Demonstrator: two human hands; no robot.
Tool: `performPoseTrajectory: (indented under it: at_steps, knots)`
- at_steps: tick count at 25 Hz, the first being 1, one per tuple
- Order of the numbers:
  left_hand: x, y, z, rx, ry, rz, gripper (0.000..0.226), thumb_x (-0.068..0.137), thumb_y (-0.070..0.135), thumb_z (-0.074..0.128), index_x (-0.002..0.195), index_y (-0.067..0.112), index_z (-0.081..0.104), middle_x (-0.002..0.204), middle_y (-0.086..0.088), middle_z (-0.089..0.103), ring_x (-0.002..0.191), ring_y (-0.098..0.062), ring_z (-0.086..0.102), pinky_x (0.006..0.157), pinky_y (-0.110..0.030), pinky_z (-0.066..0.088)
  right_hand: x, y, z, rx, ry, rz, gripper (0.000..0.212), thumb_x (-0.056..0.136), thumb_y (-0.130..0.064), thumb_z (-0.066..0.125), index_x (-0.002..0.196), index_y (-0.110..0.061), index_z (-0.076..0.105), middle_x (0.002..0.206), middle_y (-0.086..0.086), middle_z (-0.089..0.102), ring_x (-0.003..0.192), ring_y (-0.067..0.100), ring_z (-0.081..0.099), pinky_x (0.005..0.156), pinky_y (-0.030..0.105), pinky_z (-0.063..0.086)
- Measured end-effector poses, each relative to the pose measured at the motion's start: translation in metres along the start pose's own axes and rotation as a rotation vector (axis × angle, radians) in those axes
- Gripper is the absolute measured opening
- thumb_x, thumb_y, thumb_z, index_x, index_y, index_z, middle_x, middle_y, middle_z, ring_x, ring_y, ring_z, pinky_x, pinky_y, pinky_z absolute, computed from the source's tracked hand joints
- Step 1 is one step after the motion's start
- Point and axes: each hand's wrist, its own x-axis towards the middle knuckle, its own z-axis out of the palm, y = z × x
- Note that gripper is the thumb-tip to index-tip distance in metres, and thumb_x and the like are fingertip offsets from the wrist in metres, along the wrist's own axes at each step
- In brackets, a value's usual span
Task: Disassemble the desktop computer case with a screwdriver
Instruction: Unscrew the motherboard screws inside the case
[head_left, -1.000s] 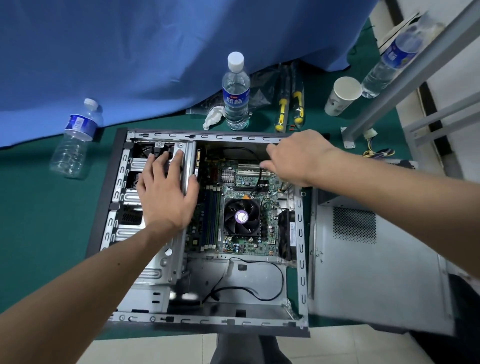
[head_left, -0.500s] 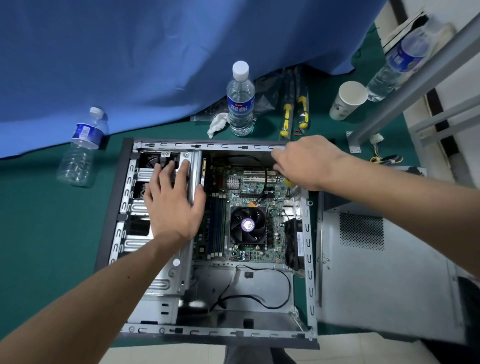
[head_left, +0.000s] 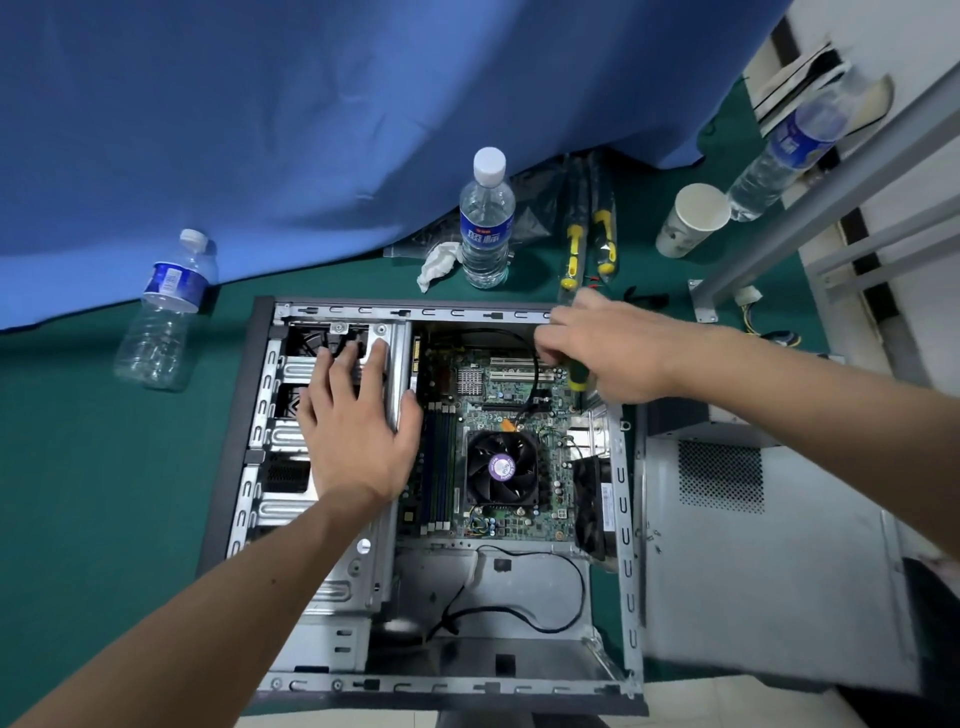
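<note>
The open desktop computer case (head_left: 626, 509) lies on its side on the green table, with its motherboard (head_left: 478, 395) and black CPU fan (head_left: 501, 467) exposed. My left hand (head_left: 353, 421) presses flat, fingers spread, on the metal drive cage (head_left: 332, 587) at the case's left. My right hand (head_left: 608, 348) is at the case's upper right corner, closed around a green and yellow screwdriver (head_left: 575, 376) whose handle shows under the fingers. The tip is hidden.
The removed grey side panel (head_left: 753, 566) lies to the right of the case. Behind the case stand a water bottle (head_left: 485, 223), a paper cup (head_left: 691, 221), two yellow-handled screwdrivers (head_left: 587, 244) and a crumpled tissue (head_left: 436, 262). Another bottle (head_left: 163, 312) lies at the left. A blue cloth (head_left: 311, 130) hangs behind.
The view has shifted so the case sits lower in frame. My right hand has dipped a little into the case's corner, and the screwdriver handle now shows. My left hand stays on the drive cage.
</note>
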Motion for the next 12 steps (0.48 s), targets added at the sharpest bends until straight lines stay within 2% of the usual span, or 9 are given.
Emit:
performPoseTrajectory:
  at_steps: [1,2,4,5,6,8,9,10,12]
  knots:
    - [-0.0002,0.0006,-0.0007,0.000,-0.007,0.000,0.061,0.092,0.053,0.032,0.149,0.029,0.034,0.156,-0.004,0.031,0.149,-0.022,0.009,0.116,-0.053,0.019,-0.0017,-0.0031,-0.0012,0.004,-0.042,0.019,0.033,0.087,-0.012,0.061,0.115,-0.021,0.047,0.102,-0.002,0.041,0.101,0.022,0.043,0.075,0.035,0.043]
    - [-0.0002,0.0012,-0.0014,-0.003,-0.014,-0.001,0.061,0.092,0.053,0.032,0.149,0.029,0.034,0.156,-0.005,0.030,0.149,-0.022,0.009,0.116,-0.053,0.019,-0.0022,-0.0061,-0.0012,-0.049,-0.024,0.072,0.033,0.091,-0.028,0.062,0.119,-0.020,0.047,0.106,0.001,0.042,0.105,0.025,0.047,0.072,0.035,0.044]
    - [0.0002,0.0020,-0.0026,-0.006,-0.023,-0.006,0.062,0.092,0.053,0.031,0.149,0.029,0.034,0.157,-0.005,0.029,0.149,-0.023,0.008,0.116,-0.053,0.018,0.0000,-0.0093,0.0022,-0.241,0.028,0.253,0.052,0.097,-0.058,0.038,0.121,-0.013,0.047,0.106,0.008,0.052,0.093,0.027,0.056,0.057,0.034,0.041]
    - [0.0000,0.0026,-0.0033,-0.005,-0.027,-0.006,0.063,0.092,0.053,0.030,0.149,0.029,0.034,0.157,-0.005,0.029,0.150,-0.023,0.007,0.116,-0.053,0.017,0.0016,-0.0087,0.0022,-0.290,0.040,0.284,0.054,0.099,-0.058,0.030,0.119,-0.011,0.049,0.101,0.008,0.056,0.086,0.027,0.058,0.054,0.033,0.039]
    - [-0.0004,0.0030,-0.0041,-0.004,-0.031,-0.005,0.063,0.092,0.054,0.030,0.149,0.029,0.034,0.157,-0.005,0.029,0.150,-0.023,0.007,0.117,-0.053,0.017,0.0031,-0.0069,0.0032,-0.279,0.053,0.258,0.046,0.102,-0.050,0.032,0.118,-0.011,0.051,0.101,0.007,0.057,0.086,0.027,0.058,0.056,0.033,0.040]
    - [-0.0006,0.0041,-0.0055,0.001,-0.037,-0.004,0.064,0.092,0.054,0.029,0.150,0.028,0.032,0.158,-0.005,0.027,0.150,-0.023,0.006,0.117,-0.053,0.016,0.0037,-0.0020,0.0023,-0.118,0.026,0.124,0.019,0.098,-0.022,0.051,0.115,-0.016,0.052,0.108,0.004,0.049,0.099,0.026,0.050,0.068,0.033,0.042]
    - [-0.0005,0.0043,-0.0060,0.004,-0.041,-0.003,0.064,0.092,0.054,0.029,0.151,0.028,0.032,0.158,-0.005,0.027,0.150,-0.023,0.006,0.117,-0.053,0.016,0.0023,-0.0008,0.0002,-0.051,-0.008,0.080,0.024,0.090,-0.014,0.057,0.113,-0.020,0.053,0.109,0.002,0.045,0.103,0.024,0.044,0.071,0.032,0.041]
    - [-0.0007,0.0046,-0.0064,0.007,-0.047,-0.003,0.065,0.092,0.054,0.029,0.151,0.028,0.031,0.158,-0.005,0.026,0.150,-0.023,0.006,0.118,-0.053,0.016,0.0008,-0.0028,-0.0001,-0.044,-0.033,0.072,0.028,0.087,-0.015,0.062,0.112,-0.021,0.052,0.111,0.002,0.043,0.103,0.023,0.042,0.072,0.032,0.041]
    - [-0.0008,0.0047,-0.0076,0.012,-0.060,-0.004,0.066,0.092,0.055,0.027,0.152,0.028,0.030,0.159,-0.004,0.026,0.150,-0.023,0.005,0.118,-0.054,0.016,0.0009,-0.0102,0.0020,-0.160,-0.004,0.194,0.036,0.095,-0.043,0.054,0.120,-0.017,0.050,0.119,0.009,0.046,0.097,0.025,0.050,0.064,0.032,0.042]
